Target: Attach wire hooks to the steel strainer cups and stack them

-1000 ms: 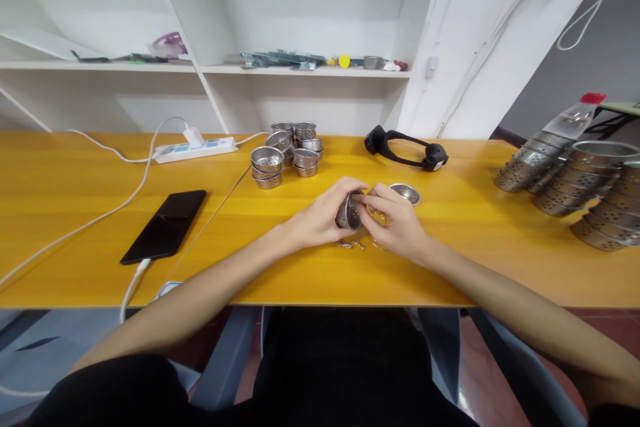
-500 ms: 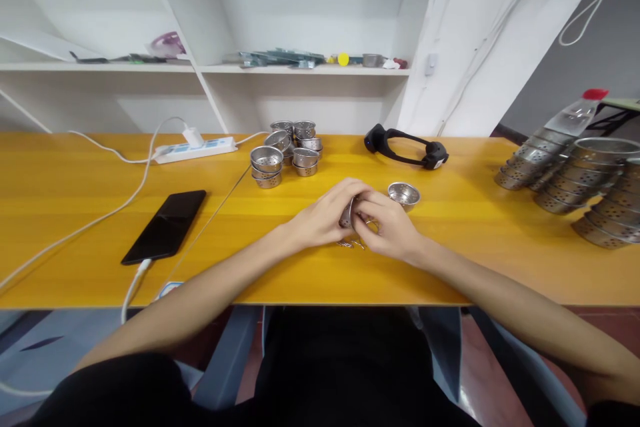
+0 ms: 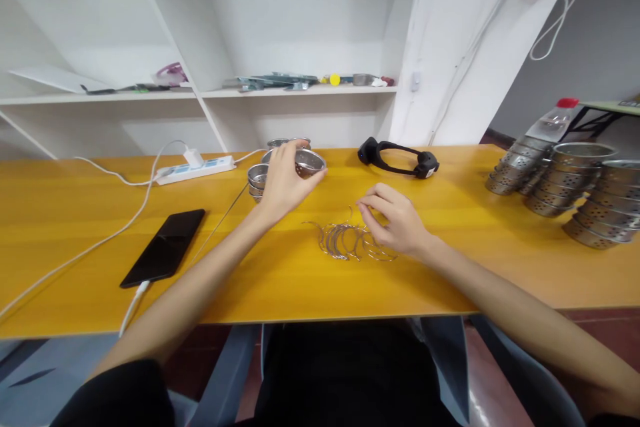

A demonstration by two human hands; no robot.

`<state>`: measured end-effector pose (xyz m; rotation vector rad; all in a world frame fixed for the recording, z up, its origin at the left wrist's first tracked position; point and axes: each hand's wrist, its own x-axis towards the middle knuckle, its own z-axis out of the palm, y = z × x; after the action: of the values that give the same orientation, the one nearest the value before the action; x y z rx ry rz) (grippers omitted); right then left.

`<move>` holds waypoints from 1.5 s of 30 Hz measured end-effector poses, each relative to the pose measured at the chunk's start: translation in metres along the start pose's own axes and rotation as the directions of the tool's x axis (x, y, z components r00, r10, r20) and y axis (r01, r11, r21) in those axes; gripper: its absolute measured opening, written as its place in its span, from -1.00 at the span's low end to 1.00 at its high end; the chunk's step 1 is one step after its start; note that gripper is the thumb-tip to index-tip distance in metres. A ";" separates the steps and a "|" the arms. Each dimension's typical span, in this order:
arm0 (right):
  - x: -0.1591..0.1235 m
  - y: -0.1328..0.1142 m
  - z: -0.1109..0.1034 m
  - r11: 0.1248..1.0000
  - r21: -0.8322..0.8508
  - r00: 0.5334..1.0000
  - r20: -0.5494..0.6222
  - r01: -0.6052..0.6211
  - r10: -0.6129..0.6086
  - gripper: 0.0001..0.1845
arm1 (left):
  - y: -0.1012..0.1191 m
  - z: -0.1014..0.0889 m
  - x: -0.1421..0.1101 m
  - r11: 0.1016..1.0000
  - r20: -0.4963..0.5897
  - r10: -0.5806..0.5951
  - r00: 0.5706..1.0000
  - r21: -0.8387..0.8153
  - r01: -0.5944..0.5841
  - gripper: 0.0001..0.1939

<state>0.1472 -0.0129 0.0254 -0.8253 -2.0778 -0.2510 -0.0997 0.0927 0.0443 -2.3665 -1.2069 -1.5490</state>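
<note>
My left hand [image 3: 281,181] reaches forward and grips a small perforated steel strainer cup [image 3: 309,162] over the group of similar cups [image 3: 258,178] at the back of the yellow table [image 3: 75,227]. My right hand [image 3: 395,221] rests on the table with fingers curled in a pinch at a pile of thin wire handles [image 3: 345,241]. What the right fingertips hold is too small to make out.
A black phone [image 3: 164,245] on a white cable lies at the left, behind it a white power strip [image 3: 195,168]. A black headset [image 3: 399,156] lies at the back. Stacks of larger steel strainers [image 3: 575,187] and a water bottle [image 3: 550,121] fill the right end.
My left hand has carried the strainer cup from the table's middle forward to the group of cups. My right hand let go of it and dropped to the wire pile, now uncovered.
</note>
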 end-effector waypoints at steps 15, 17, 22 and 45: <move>-0.008 0.022 0.007 0.991 -0.087 0.985 0.128 -0.105 0.116 -0.80 | -0.026 0.031 0.024 0.784 0.206 -0.289 0.935 0.611 0.108 -0.63; -0.008 0.022 0.008 0.990 -0.085 0.983 0.136 -0.116 0.127 -0.80 | -0.029 0.031 0.021 0.784 0.238 -0.269 0.933 0.617 0.069 -0.61; -0.008 0.022 0.007 0.987 -0.095 0.977 0.156 -0.128 0.142 -0.78 | -0.037 0.033 0.011 0.810 0.270 -0.205 0.941 0.586 0.008 -0.57; -0.030 0.064 -0.022 0.794 -0.467 0.800 0.256 -0.389 0.542 -0.46 | 0.031 0.010 -0.058 0.986 0.502 0.126 0.855 0.029 -0.162 -0.69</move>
<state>0.2148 0.0114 0.0074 -1.7386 -2.1049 -0.2461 -0.0825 0.0429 0.0037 -2.8310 -1.0911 -0.8497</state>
